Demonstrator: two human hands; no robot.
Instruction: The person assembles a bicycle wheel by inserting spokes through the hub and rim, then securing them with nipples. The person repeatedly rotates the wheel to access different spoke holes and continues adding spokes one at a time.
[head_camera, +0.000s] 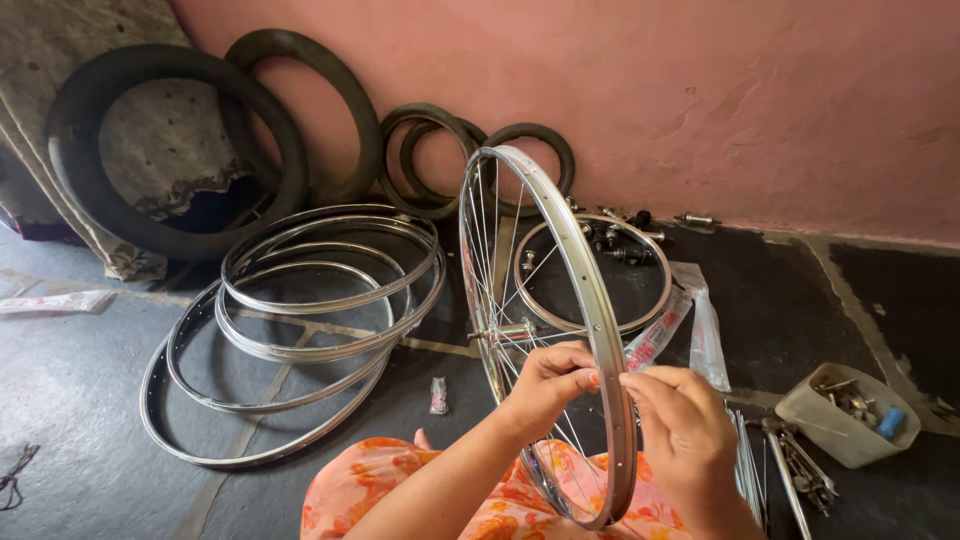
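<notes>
A shiny bicycle wheel rim (560, 230) with thin spokes and a hub (505, 331) stands upright on my lap, edge toward me. My left hand (548, 380) sits inside the rim with fingertips pinched against its inner side near a spoke end. My right hand (675, 415) is on the outer side of the rim, fingers pinched at the same spot. Whatever small part the fingertips hold is too small to make out. My lap is covered in orange patterned cloth (480, 500).
A stack of bare metal rims (300, 320) lies on the dark floor at left. Black tyres (150, 130) lean on the pink wall. Another rim (600, 300) lies behind the wheel. A beige tub of small parts (845, 415) and loose spokes (770, 470) sit at right.
</notes>
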